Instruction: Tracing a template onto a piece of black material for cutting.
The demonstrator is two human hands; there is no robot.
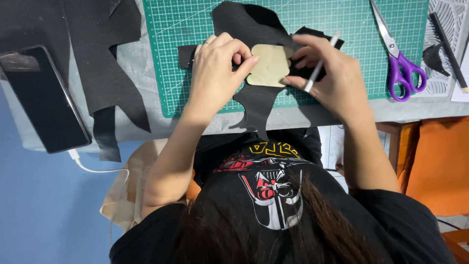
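A tan cardboard template lies on a piece of black fabric spread over a green cutting mat. My left hand grips the template's left edge with its fingertips and holds it down on the fabric. My right hand is at the template's right edge and holds a white marking pencil, tip pointing down toward the fabric. The lower part of the black fabric hangs over the table's near edge.
Purple-handled scissors lie on the mat's right side. A white tray with a black pencil sits at far right. Black fabric scraps and a dark phone with a white cable lie on the left.
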